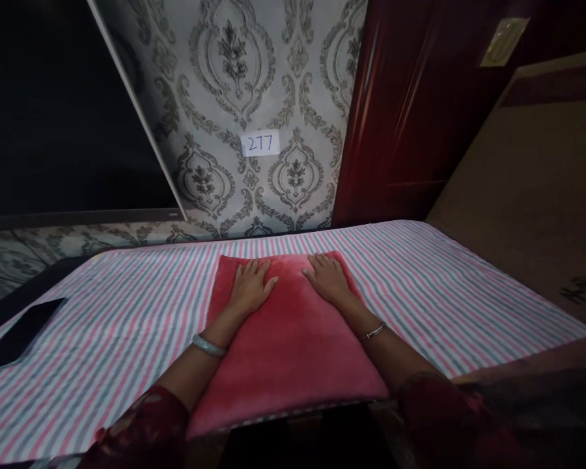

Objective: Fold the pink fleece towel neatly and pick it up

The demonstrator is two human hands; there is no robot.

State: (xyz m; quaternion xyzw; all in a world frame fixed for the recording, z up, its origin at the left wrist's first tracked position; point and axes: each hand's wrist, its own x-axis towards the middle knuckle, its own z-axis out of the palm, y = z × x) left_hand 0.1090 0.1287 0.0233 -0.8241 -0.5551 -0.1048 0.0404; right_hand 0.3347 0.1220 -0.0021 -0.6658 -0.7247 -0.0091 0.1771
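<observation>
A plush red cloth (pixel 303 352) lay flat in the middle of a table covered by a striped sheet (pixel 141 326) in pink, grey and white. Its far edge fell short of the sheet's far side, and its near edge reached the table's front, close to the person.

The cloth looked light, soft and limp, with a short pile that would likely drag a little under the palm rather than slide. It seemed in no danger of breaking, only of creasing. The far corners or the side edges looked the best places to take hold; whether it was one layer or several could not be told.

The left hand (pixel 251 284) rested palm down near the far left corner, fingers loosely spread, thumb out to the side. The right hand (pixel 327 277) matched it near the far right corner. Both touched the pile from above, and neither pinched or gripped anything.

A bangle (pixel 208 345) circled the left wrist and a thin bracelet (pixel 374 330) the right. A phone (pixel 22 332) lay well to the left.
</observation>
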